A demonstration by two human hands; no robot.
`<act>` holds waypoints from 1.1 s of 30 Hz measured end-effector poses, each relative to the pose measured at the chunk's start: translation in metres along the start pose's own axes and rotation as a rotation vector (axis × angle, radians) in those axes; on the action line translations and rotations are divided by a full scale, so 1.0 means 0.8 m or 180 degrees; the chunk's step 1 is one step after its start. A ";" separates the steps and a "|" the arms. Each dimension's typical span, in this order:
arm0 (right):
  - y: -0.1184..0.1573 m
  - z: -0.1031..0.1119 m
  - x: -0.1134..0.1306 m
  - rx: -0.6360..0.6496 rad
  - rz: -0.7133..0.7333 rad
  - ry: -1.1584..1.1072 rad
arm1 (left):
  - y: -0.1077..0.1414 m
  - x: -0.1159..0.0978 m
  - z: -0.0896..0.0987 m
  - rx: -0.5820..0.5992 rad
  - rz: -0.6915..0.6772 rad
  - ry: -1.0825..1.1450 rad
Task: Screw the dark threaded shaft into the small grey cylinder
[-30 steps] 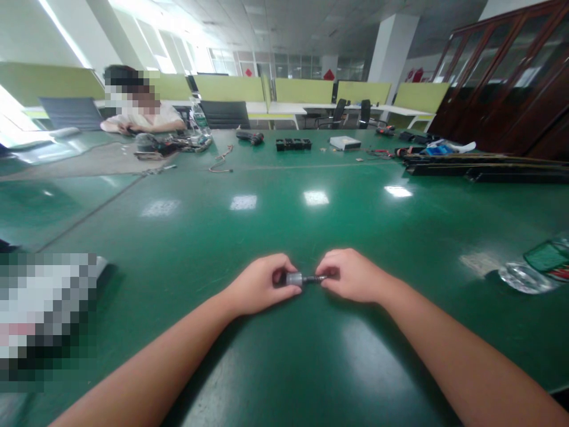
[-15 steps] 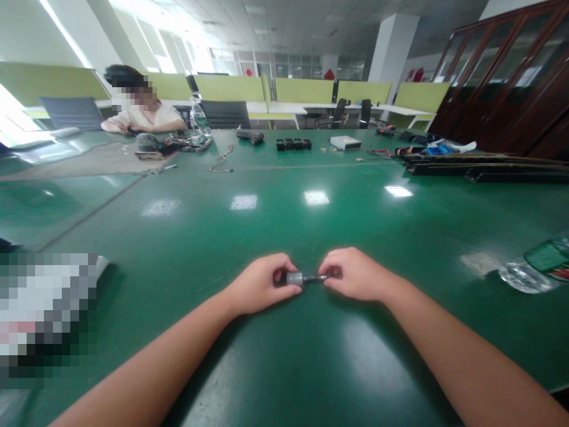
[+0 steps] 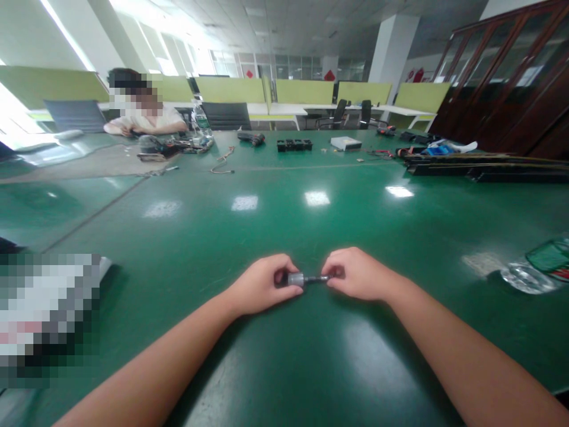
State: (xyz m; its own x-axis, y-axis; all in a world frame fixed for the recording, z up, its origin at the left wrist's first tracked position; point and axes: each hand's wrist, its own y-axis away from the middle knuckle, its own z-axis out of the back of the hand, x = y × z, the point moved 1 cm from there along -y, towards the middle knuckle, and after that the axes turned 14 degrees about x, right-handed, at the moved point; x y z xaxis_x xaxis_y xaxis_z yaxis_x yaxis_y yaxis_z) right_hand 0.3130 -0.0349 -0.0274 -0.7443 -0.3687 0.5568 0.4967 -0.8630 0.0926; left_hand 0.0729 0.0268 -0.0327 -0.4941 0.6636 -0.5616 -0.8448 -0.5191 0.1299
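A small grey metal cylinder [image 3: 296,279] with a thin dark shaft [image 3: 316,279] pointing right lies between my hands, over the green table [image 3: 284,231]. The fingers and thumb of my left hand [image 3: 269,283] are closed round the cylinder's left part. At the shaft's right end, my right hand [image 3: 353,274] pinches the tip between thumb and fingers. The fingers partly hide both ends of the piece.
At the left lies a blurred-out box [image 3: 48,302]. A clear bottle [image 3: 528,276] lies at the right edge. Black blocks [image 3: 294,145], a white box [image 3: 345,143] and dark rails [image 3: 480,167] line the far side. A person [image 3: 146,115] sits at the far left.
Both hands keep their grip and stay almost in place. The right hand has shifted very slightly to the right. The whole view has moved a little.
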 end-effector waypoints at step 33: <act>0.002 0.003 -0.005 0.0005 -0.0031 -0.0008 | 0.000 0.000 0.000 -0.0019 0.0005 -0.0005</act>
State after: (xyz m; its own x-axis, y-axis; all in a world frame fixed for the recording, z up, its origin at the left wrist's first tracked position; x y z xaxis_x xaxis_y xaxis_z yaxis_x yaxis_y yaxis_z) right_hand 0.3176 -0.0343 -0.0277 -0.7480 -0.3594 0.5580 0.4902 -0.8660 0.0992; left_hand 0.0732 0.0266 -0.0325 -0.4958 0.6636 -0.5601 -0.8428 -0.5233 0.1260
